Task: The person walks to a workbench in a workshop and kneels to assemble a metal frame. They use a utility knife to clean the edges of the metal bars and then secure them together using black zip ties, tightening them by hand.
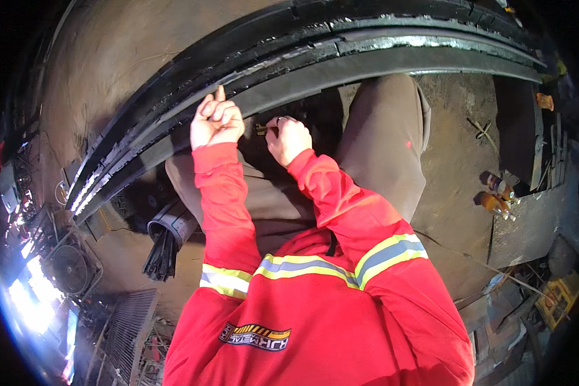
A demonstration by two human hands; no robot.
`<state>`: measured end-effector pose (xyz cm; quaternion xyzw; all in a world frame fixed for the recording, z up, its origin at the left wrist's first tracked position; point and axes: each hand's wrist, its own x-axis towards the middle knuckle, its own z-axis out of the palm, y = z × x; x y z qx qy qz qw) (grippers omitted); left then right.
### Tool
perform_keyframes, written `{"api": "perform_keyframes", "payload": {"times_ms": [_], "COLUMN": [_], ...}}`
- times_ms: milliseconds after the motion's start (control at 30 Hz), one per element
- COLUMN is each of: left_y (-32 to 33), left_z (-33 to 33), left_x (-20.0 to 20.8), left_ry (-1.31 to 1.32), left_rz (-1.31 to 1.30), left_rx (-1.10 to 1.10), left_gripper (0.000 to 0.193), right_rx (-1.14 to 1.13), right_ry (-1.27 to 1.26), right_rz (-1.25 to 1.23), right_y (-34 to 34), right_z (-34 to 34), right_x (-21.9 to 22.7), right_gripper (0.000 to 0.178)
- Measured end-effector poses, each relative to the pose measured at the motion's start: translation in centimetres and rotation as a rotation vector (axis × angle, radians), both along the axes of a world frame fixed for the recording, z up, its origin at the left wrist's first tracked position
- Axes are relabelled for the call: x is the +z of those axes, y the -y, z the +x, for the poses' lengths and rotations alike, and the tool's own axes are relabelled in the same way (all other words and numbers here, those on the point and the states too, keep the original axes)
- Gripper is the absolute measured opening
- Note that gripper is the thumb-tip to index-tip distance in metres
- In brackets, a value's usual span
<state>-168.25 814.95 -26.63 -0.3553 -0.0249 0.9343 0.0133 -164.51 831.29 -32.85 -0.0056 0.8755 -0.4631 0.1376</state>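
My left hand [217,122] is raised at the near edge of long, dark, curved metal beams [283,87]. Its index finger stretches toward the metal while the other fingers bend loosely, and I see nothing in it; whether the fingertip touches is unclear. To its right, my right hand [291,140] is closed in front of my knees, with the fingers partly turned away. A small brass-coloured piece [261,130] shows at its fingertips; its kind is too small to make out. Dark shadow lies beneath the near beam there.
Left of my legs lies a tipped can [167,225] with dark rods sticking out. Bottles of amber liquid [495,204] lie at the right, near a metal plate [527,225]. A round fan-like thing [71,269] and a ribbed grille [130,328] are at lower left.
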Motion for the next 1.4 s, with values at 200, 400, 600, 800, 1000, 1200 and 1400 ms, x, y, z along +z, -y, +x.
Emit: {"api": "perform_keyframes", "payload": {"times_ms": [200,400,600,800,1000,1200,1400], "left_y": [-0.8,-1.1,-1.2,-1.0,-1.7,-2.0,-2.3], "left_z": [-0.8,-1.5,-1.5,-1.7,-1.6,-1.0,2.5], "left_x": [-0.9,-0.6,1.0,1.9,2.0,1.9,0.9], "left_ry": [-0.289,-0.308,-0.175,-0.036,0.043,-0.003,0.153], "left_rz": [0.247,0.403,0.447,0.369,-0.007,-0.098,-0.906], "left_rx": [-0.082,0.01,0.119,0.167,0.212,0.126,-0.079], "left_gripper": [0.014,0.03,0.032,0.033,0.039,0.04,0.013], "right_rx": [0.01,0.058,0.031,0.203,0.719,0.999,1.047], "right_ry": [0.043,0.07,0.051,-0.691,-0.964,-0.748,-0.703], "right_rz": [-0.019,-0.104,-0.182,-0.058,0.109,0.0,-0.126], "right_y": [-0.7,-1.1,-1.3,-0.5,2.8,4.7,3.6], "right_z": [-0.5,-1.4,-2.2,-6.0,-12.4,-15.2,-16.0], "right_x": [-0.3,1.8,4.6,7.4,8.2,6.8,7.2], "right_gripper": [0.019,0.016,0.015,0.015,0.027,0.027,0.033]}}
